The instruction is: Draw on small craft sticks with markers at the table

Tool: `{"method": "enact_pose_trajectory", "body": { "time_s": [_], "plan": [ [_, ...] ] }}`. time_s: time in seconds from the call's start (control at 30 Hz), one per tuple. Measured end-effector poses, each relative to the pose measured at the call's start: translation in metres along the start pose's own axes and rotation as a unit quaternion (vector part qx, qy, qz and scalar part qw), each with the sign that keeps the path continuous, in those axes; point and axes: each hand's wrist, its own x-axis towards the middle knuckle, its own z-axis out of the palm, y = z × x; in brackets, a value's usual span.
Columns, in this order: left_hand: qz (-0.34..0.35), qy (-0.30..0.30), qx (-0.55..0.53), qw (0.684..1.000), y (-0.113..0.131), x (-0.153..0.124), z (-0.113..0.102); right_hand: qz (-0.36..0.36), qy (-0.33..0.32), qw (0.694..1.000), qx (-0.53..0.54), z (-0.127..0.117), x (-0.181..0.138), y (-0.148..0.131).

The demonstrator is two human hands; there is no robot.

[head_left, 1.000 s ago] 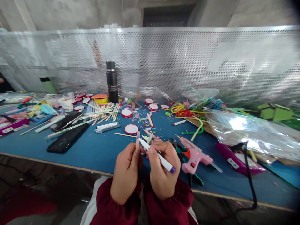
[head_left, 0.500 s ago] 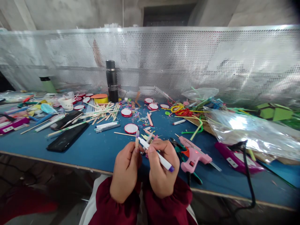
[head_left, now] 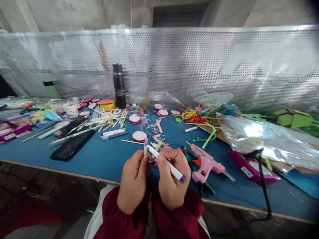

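While a wooden stick [head_left: 146,151] (purple near its top) is pinched upright at the desk [head_left: 106,157] by the closed fingers of the left hand [head_left: 132,184], a white marker [head_left: 176,172] is gripped by the curled fingers of the right hand [head_left: 172,186], its tip held beside the stick.

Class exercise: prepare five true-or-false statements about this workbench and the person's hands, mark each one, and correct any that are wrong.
1. The right hand holds a white marker. True.
2. The left hand holds a paper cup. False: it holds a wooden stick.
3. The black bottle lies on its side. False: it stands upright.
4. The wooden stick's upper end is purplish. True.
5. The pink glue gun lies left of both hands. False: it lies right of them.
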Motion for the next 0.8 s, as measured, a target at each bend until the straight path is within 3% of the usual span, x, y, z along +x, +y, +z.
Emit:
{"method": "enact_pose_trajectory", "body": {
  "time_s": [0.43, 0.8],
  "plan": [
    [-0.004, -0.006, 0.010, 1.000, 0.0002, -0.0002, 0.0002, 0.014, 0.026, 0.999, 0.021, 0.0018, -0.0009, 0.0002],
    [0.011, -0.001, 0.006, 1.000, -0.0014, -0.0007, 0.0008, -0.015, -0.005, 1.000, 0.013, 0.0005, 0.0003, -0.0004]
  ]
}}
